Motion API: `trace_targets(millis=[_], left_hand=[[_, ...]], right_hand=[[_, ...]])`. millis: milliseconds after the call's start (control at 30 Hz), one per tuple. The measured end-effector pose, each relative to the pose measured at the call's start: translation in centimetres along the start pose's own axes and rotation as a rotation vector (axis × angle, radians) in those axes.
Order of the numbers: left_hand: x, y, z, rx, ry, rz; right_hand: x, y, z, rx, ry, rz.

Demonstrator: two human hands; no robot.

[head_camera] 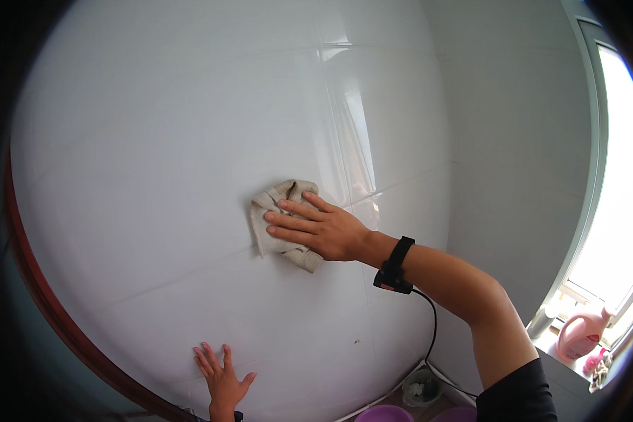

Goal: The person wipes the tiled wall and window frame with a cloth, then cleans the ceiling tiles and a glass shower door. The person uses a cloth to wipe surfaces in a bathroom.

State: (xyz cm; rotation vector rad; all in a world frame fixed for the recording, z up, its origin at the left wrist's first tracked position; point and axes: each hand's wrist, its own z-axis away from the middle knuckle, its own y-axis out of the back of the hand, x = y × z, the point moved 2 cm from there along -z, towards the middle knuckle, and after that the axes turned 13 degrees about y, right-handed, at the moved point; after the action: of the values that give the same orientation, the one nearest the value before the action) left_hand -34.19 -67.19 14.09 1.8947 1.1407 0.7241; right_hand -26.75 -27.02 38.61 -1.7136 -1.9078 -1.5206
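Observation:
My right hand [324,227] lies flat on a crumpled beige cloth [266,232], pressing it against the glossy white tiled wall [163,174]. Its fingers spread over the cloth and point left. A black strap with a small device [395,274] circles the right wrist, and a black cable runs down from it. Lower left, my left hand [221,377] rests on the wall with fingers apart and nothing in it. Part of a black band shows at the left wrist.
A bright window [612,174] is at the right. On its sill stand a pink jug-shaped bottle [580,335] and a smaller pink bottle [593,361]. Below are a purple basin [385,414] and a bin with a clear liner [422,387]. A dark red door frame [47,300] edges the left.

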Motion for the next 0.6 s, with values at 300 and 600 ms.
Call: trace_targets(millis=[300, 600], left_hand=[[-1.3, -0.5, 0.8, -0.032, 0.023, 0.045], [-5.4, -5.2, 2.9, -0.109, 0.093, 0.105]], right_hand=[[1.5, -3.1, 5.6, 0.054, -0.231, 0.133], [5.0, -8.6, 15.3, 0.409, -0.776, 0.149]])
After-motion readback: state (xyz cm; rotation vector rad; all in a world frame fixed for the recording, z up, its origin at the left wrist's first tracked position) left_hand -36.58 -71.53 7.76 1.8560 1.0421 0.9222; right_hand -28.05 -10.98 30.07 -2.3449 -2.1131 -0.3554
